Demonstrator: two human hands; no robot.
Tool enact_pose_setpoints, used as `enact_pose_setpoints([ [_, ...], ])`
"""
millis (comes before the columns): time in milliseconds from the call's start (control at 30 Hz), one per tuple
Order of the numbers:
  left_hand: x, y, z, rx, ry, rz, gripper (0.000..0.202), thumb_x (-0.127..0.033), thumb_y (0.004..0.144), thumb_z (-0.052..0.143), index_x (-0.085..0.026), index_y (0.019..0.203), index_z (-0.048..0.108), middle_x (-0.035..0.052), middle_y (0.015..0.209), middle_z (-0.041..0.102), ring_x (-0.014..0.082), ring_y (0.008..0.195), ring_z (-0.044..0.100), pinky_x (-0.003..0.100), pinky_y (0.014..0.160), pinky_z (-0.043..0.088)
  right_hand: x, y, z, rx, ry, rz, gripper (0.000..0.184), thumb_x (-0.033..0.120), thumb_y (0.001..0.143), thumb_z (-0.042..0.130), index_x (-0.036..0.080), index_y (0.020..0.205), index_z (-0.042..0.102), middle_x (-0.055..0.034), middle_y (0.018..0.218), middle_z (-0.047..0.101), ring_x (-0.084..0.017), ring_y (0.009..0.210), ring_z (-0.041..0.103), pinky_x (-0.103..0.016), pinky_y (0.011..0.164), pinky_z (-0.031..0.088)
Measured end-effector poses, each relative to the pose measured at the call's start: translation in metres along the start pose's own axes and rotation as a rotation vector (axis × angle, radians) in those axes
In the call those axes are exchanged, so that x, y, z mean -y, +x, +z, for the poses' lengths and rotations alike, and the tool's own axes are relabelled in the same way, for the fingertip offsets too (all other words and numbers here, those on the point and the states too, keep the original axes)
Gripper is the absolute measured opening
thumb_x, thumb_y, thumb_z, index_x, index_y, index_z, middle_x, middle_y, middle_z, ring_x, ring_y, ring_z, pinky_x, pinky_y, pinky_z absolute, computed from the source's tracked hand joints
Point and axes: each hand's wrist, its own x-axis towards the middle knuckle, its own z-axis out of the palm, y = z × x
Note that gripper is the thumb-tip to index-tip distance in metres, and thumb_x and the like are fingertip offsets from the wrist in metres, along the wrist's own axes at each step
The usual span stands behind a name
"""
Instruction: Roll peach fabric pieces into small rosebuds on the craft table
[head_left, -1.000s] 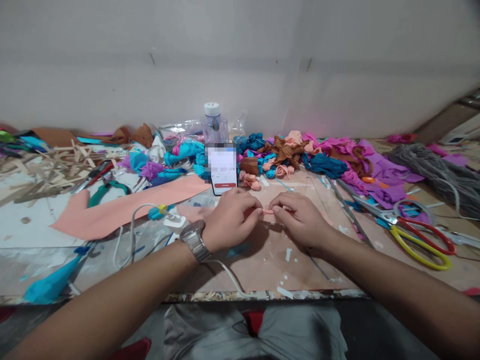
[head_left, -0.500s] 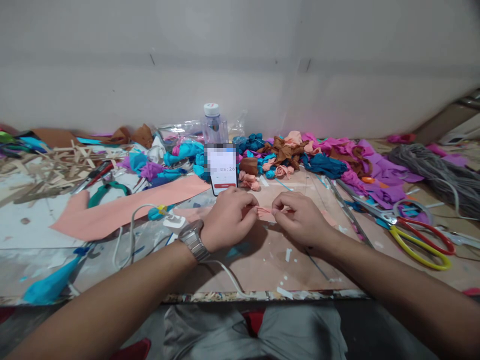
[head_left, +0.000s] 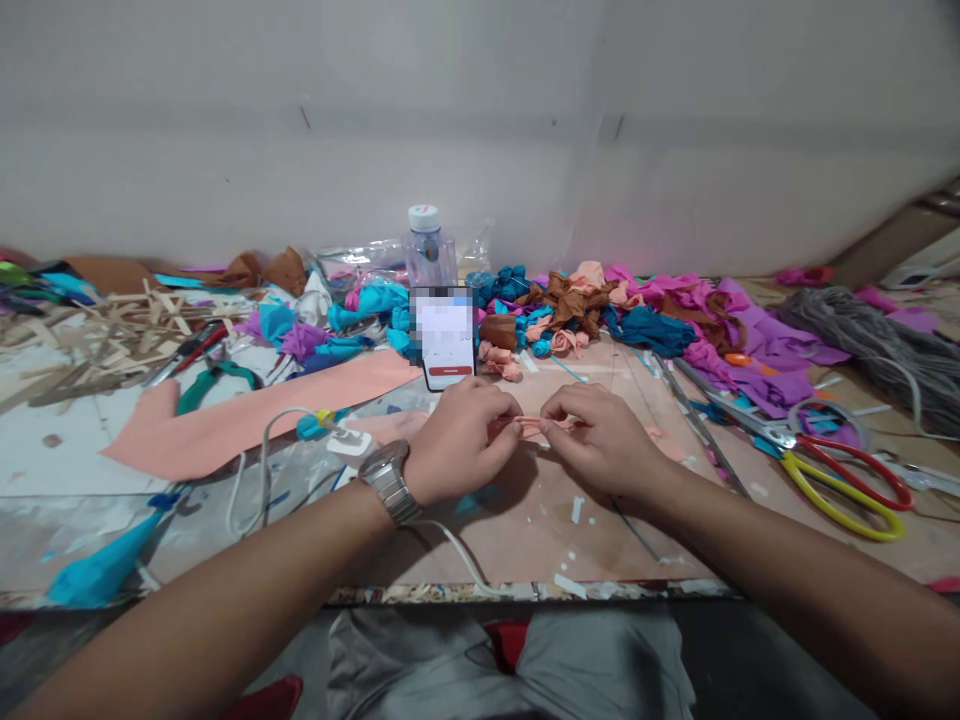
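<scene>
Between my two hands runs a short gathered stretch of a peach strip, which looks like crepe paper. My left hand, with a metal watch at the wrist, pinches the strip between thumb and forefinger. A few centimetres to the right, my right hand pinches it the same way. Peach material spreads on the board beyond both hands, partly hidden by them. Just behind my left hand stands a phone with a lit screen. Small peach rolled roses lie beside the phone.
A long peach sheet and a white cable lie to the left, near green-handled pliers. Large scissors lie at the right. Crumpled coloured pieces and a bottle line the back.
My right hand has shifted very slightly left, and the strip between the hands looks more tightly folded. Both hands keep their pinch.
</scene>
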Motion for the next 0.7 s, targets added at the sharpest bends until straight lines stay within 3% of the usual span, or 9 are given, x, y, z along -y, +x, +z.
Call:
enact_pose_setpoints([
  [467,0.0010,-0.0010,-0.0005,-0.001,0.057,-0.019,0.012,-0.015,0.085,0.051,-0.019,0.091,0.061,0.0053,0.092,0.065,0.0220,0.087,0.059,0.035,0.078,0.043,-0.0001,-0.0001,-0.0018,-0.039,-0.004,0.020,0.012,0.018,0.088,0.058,0.020,0.075,0.057,-0.0015,0.076,0.064,-0.018,0.075,0.057,-0.031,0.073,0.036],
  [700,0.0014,-0.0023,-0.0002,-0.003,0.047,-0.004,0.029,-0.014,0.080,0.052,-0.020,0.108,0.059,0.0070,0.109,0.066,0.0245,0.100,0.060,0.037,0.085,0.045,-0.0014,-0.0005,-0.0017,-0.061,-0.002,0.032,0.011,0.019,0.088,0.059,0.020,0.076,0.059,-0.0008,0.075,0.064,-0.018,0.074,0.057,-0.031,0.073,0.036],
])
